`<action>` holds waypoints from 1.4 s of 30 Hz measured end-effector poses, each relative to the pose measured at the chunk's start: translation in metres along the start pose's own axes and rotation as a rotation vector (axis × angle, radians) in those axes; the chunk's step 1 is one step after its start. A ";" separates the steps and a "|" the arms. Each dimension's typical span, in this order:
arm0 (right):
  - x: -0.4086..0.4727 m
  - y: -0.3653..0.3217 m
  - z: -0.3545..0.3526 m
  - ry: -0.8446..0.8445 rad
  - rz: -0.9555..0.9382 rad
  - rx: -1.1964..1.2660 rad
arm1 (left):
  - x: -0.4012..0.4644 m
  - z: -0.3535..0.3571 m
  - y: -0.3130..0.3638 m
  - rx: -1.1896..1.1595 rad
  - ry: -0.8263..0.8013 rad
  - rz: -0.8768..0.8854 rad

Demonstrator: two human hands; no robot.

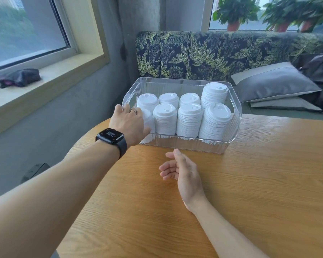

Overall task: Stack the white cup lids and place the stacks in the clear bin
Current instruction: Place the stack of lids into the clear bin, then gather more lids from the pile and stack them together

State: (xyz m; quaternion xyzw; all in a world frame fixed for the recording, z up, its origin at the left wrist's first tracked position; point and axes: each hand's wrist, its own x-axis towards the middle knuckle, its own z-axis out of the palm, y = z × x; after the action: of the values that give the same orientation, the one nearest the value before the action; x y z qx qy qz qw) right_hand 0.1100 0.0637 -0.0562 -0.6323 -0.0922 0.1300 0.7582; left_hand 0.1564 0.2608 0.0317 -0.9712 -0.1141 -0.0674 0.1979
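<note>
The clear bin (229, 144) stands on the wooden table and holds several stacks of white cup lids (189, 120) in two rows, the right-hand stacks tallest. My left hand (128, 123), with a black watch on its wrist, lies over the bin's near left corner. Its fingers curl over the rim and its thumb is against the front wall, hiding most of the near left lid stack (148, 121). My right hand (183, 172) hovers just above the table in front of the bin, fingers apart, palm turned left, holding nothing.
The wooden table (259, 192) has a rounded left edge with floor beyond it. A leaf-patterned sofa (203, 53) with grey cushions (274, 82) stands right behind the bin. A dark pouch (20, 77) lies on the window sill at the left.
</note>
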 end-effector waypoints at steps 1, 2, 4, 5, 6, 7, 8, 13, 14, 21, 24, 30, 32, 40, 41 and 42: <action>-0.001 0.000 -0.002 -0.003 0.001 -0.004 | -0.003 0.001 0.001 -0.040 0.012 -0.016; -0.003 -0.001 -0.004 -0.005 0.004 -0.008 | -0.008 0.003 0.003 -0.080 0.036 -0.034; -0.005 -0.002 -0.009 -0.004 0.009 -0.010 | -0.017 0.005 0.007 -0.175 0.109 -0.067; -0.006 -0.003 -0.012 0.000 0.008 -0.009 | -0.022 0.005 0.009 -0.229 0.140 -0.082; -0.008 -0.004 -0.016 0.009 0.007 -0.010 | -0.028 0.006 0.011 -0.288 0.162 -0.097; -0.010 -0.004 -0.021 0.020 0.005 -0.015 | -0.035 0.007 0.014 -0.350 0.179 -0.114; -0.011 -0.005 -0.026 0.032 0.001 -0.023 | -0.041 0.009 0.019 -0.416 0.201 -0.130; -0.019 -0.005 -0.058 0.151 -0.038 -0.047 | -0.082 0.013 0.064 -0.743 0.339 -0.181; -0.021 -0.007 -0.065 0.188 -0.047 -0.058 | -0.089 0.012 0.077 -0.816 0.344 -0.176; -0.045 -0.018 -0.145 0.416 -0.083 -0.202 | -0.116 -0.017 0.189 -1.247 0.157 -0.172; -0.057 -0.023 -0.191 0.516 -0.101 -0.247 | -0.117 -0.039 0.239 -1.320 0.108 -0.120; -0.081 -0.046 -0.299 0.744 -0.132 -0.340 | -0.119 -0.084 0.344 -1.335 0.033 0.045; -0.088 -0.054 -0.336 0.825 -0.138 -0.367 | -0.120 -0.095 0.379 -1.331 0.032 0.118; -0.082 -0.070 -0.453 1.015 -0.110 -0.536 | -0.079 -0.109 0.491 -1.205 0.002 0.397; -0.078 -0.071 -0.465 1.023 -0.116 -0.571 | -0.070 -0.111 0.503 -1.195 -0.009 0.412; -0.074 -0.072 -0.475 1.032 -0.118 -0.603 | -0.060 -0.113 0.514 -1.183 -0.023 0.420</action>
State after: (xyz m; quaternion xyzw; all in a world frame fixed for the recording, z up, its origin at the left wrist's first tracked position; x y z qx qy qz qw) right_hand 0.1905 -0.4156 -0.0708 -0.7949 0.2204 -0.2680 0.4978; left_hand 0.2163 -0.2566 -0.0651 -0.9186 0.1338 -0.0683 -0.3654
